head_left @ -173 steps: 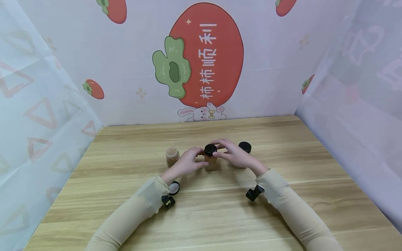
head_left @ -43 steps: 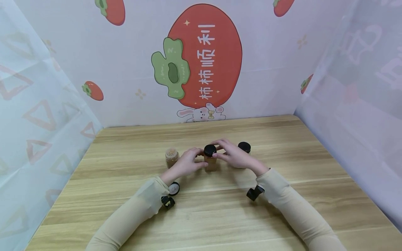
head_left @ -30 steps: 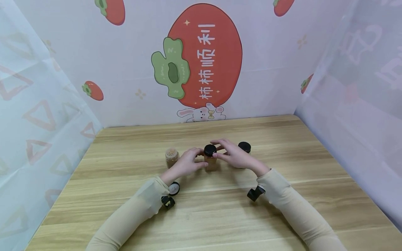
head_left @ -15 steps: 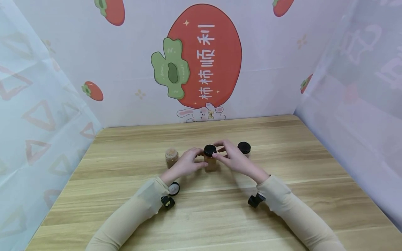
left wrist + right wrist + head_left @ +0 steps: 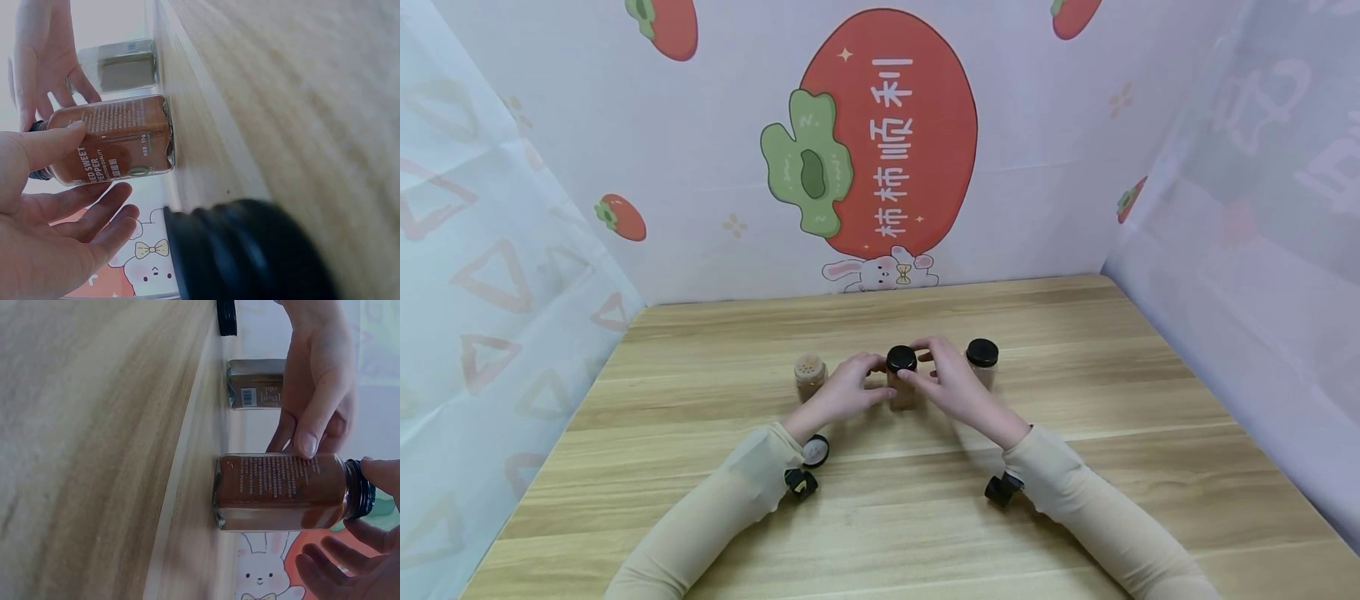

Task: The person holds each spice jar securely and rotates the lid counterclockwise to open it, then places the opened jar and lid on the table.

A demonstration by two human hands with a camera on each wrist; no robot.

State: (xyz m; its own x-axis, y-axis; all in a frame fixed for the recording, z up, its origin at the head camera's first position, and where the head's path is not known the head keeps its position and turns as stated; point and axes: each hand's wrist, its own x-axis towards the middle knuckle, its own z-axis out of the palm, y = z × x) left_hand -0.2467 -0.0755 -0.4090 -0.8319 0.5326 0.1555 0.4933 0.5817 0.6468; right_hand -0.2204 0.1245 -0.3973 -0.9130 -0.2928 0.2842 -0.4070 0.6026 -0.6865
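Note:
A spice jar of red sweet pepper (image 5: 109, 140) stands upright on the table, its black lid (image 5: 902, 358) on. My left hand (image 5: 846, 390) holds the jar's glass body, thumb on the near face and fingers behind. With thumb and fingertips, my right hand (image 5: 958, 387) pinches the lid from the right; the right wrist view shows that thumb (image 5: 381, 472) against the lid's edge. Left of it stands a jar (image 5: 810, 372) with a bare, perforated shaker top. Another jar with a black lid (image 5: 982, 353) stands behind my right hand, its lower part partly hidden.
A loose black lid (image 5: 816, 451) lies inner side up beside my left wrist. The wooden table (image 5: 895, 533) is bounded by a printed cloth backdrop (image 5: 715, 150) behind and cloth sides left and right. Black wrist cameras hang under both sleeves.
My right hand has turned about the lid, its fingers shifting and its wrist drawing nearer and slightly left. More of the right-hand jar shows. My left hand and the held jar stay put.

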